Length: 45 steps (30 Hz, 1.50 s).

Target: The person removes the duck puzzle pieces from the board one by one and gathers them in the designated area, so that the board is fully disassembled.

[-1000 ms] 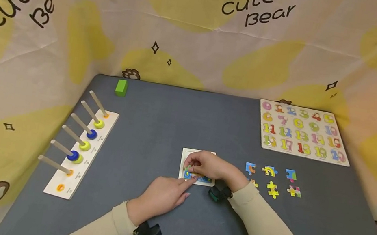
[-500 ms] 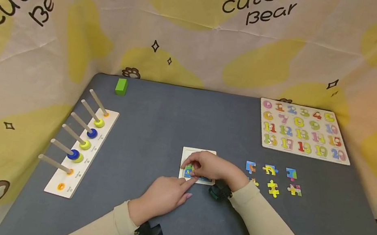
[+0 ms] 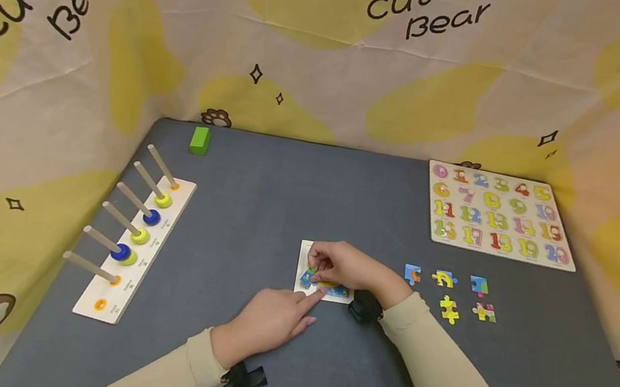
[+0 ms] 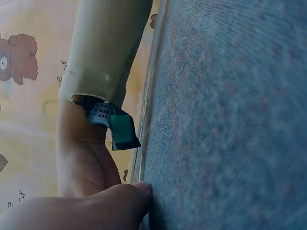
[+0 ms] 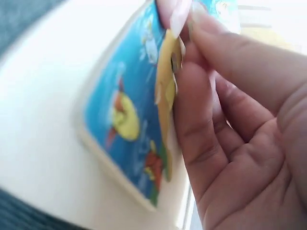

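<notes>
A small white puzzle board [image 3: 306, 250] lies in the middle of the grey table, with blue sea-picture pieces [image 5: 127, 112] along its near edge. In the head view my right hand [image 3: 348, 268] reaches over it and pinches a blue-and-green puzzle piece [image 3: 306, 277], tilted at the board's left side. My left hand [image 3: 268, 323] stretches its index finger onto the lower pieces and touches them. In the left wrist view its thumb [image 4: 120, 201] shows near the table, with the right forearm [image 4: 103, 52] beyond. Part of the board is hidden under the right hand.
Several loose puzzle pieces [image 3: 444, 279] lie right of the board. Behind them is a number board [image 3: 498, 213]. To the left stands a white peg board [image 3: 115, 267] with yellow and blue rings; a green block [image 3: 200, 141] sits at the back left.
The right fingers have shifted slightly and the blue-and-green piece has turned to a slant. The sleeve now covers a loose piece near the right wrist. My left hand stays almost still.
</notes>
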Available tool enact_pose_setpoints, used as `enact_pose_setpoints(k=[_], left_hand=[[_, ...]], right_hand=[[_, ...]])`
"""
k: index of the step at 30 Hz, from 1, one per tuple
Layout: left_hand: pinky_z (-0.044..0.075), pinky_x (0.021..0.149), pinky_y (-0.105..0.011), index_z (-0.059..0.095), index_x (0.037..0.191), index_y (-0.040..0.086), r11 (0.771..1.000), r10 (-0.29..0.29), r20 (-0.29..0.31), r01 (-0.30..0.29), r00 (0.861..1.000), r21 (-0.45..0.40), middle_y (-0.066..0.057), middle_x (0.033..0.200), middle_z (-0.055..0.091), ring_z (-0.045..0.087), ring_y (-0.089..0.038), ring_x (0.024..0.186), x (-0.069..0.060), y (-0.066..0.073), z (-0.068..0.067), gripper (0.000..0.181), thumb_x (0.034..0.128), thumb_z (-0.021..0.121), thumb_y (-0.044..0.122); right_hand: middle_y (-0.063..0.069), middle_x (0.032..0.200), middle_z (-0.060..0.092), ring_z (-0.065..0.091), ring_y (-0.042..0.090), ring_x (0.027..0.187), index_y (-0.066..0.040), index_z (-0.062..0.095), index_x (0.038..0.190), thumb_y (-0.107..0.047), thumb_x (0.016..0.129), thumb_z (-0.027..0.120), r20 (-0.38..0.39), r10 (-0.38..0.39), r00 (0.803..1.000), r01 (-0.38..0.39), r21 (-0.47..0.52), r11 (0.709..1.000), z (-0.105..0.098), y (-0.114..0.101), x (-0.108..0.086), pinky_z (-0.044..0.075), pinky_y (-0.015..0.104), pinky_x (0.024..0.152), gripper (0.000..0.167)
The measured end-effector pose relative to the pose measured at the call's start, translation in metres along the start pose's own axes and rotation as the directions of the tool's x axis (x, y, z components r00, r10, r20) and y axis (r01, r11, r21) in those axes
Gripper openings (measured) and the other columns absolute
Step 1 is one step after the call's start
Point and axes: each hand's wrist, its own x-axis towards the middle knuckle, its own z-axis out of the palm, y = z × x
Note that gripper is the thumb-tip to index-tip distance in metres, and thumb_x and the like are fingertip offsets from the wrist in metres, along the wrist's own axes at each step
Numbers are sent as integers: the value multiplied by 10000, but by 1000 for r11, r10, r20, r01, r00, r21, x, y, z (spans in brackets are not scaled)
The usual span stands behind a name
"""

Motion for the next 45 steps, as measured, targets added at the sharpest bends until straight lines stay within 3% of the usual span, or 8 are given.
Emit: enact_pose_setpoints(k=[8, 16, 22, 25, 29, 35, 39, 45], left_hand=[[488, 538, -308, 615, 1479, 147, 1000, -13, 10, 14, 1000, -24, 32, 872, 694, 653, -127, 681, 1, 0, -1, 530, 1030, 672, 424], [520, 570, -307, 597, 1492, 135, 999, -31, 34, 32, 999, -39, 14, 961, 739, 699, -133, 748, -2, 0, 1, 548, 1027, 678, 414], [527, 574, -304, 563, 1512, 123, 998, -37, 33, 38, 999, -55, 3, 982, 754, 714, -136, 765, -4, 2, 1, 575, 1022, 690, 395], [522, 569, -303, 547, 1520, 117, 997, -38, 30, 40, 999, -66, 0, 963, 752, 709, -135, 751, -3, 1, -1, 590, 1020, 695, 394], [524, 563, -304, 576, 1498, 119, 997, -53, 35, 55, 998, -62, -1, 990, 763, 717, -137, 762, -2, 1, -3, 561, 1018, 699, 381], [510, 543, -296, 616, 1464, 128, 997, -71, 23, 72, 997, -30, 1, 969, 762, 718, -132, 754, -3, 0, -3, 524, 1006, 712, 365], [517, 557, -298, 622, 1459, 145, 997, -73, 31, 74, 997, -39, 5, 986, 768, 726, -131, 775, -3, 1, -5, 510, 1005, 714, 359], [527, 564, -307, 624, 1450, 145, 998, -51, 40, 53, 998, -46, 14, 1040, 778, 731, -133, 784, -3, 5, -11, 492, 1005, 716, 335]], right_hand=[[17, 936, 691, 639, 140, 828, -59, 616, 1124, -28, 955, 759, -168, 49, 985, -49, 8, 999, -10, -19, -30, 541, 293, 763, 223], [-56, 868, 667, 599, 140, 743, -123, 698, 1057, -9, 909, 805, -415, 91, 905, -132, -72, 989, -29, -20, -111, 505, 284, 646, 215], [-73, 856, 645, 576, 87, 729, -131, 747, 1046, 30, 899, 795, -492, 217, 843, -280, -58, 958, -19, 2, -176, 506, 267, 646, 224], [-82, 839, 626, 575, 67, 746, -120, 715, 1027, 20, 888, 810, -490, 255, 833, -314, -41, 948, -7, 9, -195, 510, 263, 657, 219], [-97, 805, 619, 580, 53, 733, -109, 708, 996, -6, 864, 840, -489, 273, 828, -345, -60, 937, 8, 13, -202, 521, 265, 658, 213], [-129, 829, 590, 515, 30, 712, -94, 790, 1005, -31, 773, 914, -607, 170, 777, -368, -218, 904, 27, 14, -201, 469, 255, 616, 271], [-126, 830, 558, 501, 23, 707, -104, 800, 1008, -29, 740, 937, -654, 129, 746, -379, -257, 889, 36, 16, -201, 456, 248, 603, 311], [-167, 790, 542, 530, 21, 703, -177, 747, 872, -71, 727, 957, -676, 115, 728, -397, -279, 874, 41, 12, -196, 479, 259, 621, 276]])
